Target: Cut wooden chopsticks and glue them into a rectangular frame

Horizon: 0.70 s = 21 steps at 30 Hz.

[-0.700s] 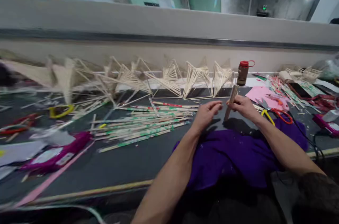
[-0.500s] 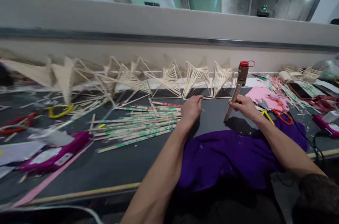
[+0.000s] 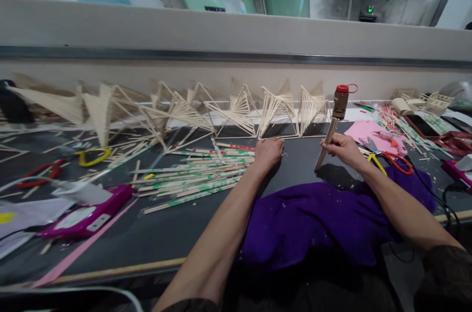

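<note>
My right hand pinches a bundle of sticks, tilted, its foot at the table between the purple cloth by the front edge and the frames along the back edge. My left hand curls beside the loose sticks; whether it grips anything, I cannot tell.

Stick frames in a row along the back of my bench, before the wall. Loose sticks left of my left grip; box farther left. Stick bundle in my right grip, bottle behind, scissors to its right. Cloth nearest me, between my forearms.
</note>
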Motion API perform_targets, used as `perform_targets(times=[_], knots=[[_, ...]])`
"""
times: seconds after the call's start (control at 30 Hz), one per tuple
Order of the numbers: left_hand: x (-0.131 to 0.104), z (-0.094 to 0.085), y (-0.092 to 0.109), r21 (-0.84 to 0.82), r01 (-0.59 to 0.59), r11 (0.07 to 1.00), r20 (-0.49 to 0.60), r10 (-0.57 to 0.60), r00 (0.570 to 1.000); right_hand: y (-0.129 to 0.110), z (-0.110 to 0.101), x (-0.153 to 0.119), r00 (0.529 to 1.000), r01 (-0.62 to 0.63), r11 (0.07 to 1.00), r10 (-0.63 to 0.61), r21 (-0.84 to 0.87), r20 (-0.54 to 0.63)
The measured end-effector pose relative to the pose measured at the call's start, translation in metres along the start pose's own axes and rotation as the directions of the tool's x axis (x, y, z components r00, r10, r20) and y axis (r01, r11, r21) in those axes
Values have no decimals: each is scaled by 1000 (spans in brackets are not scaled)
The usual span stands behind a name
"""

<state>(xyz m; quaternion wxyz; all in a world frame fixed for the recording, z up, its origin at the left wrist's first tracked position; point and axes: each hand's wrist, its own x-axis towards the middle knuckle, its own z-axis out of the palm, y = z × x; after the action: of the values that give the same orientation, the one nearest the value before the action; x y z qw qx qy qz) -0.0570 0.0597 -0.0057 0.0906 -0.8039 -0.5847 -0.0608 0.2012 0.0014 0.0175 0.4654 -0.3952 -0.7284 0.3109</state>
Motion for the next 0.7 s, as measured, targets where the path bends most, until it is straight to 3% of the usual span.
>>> perform_targets(times=[0.27, 0.7], knots=[[29, 19, 14, -27, -68, 997, 42, 69, 997, 2, 0, 0, 1000, 5, 1000, -5, -9, -13], [23, 18, 3, -5, 0, 1000, 48, 0, 999, 1, 0, -1, 1000, 17, 1000, -17, -17, 6]])
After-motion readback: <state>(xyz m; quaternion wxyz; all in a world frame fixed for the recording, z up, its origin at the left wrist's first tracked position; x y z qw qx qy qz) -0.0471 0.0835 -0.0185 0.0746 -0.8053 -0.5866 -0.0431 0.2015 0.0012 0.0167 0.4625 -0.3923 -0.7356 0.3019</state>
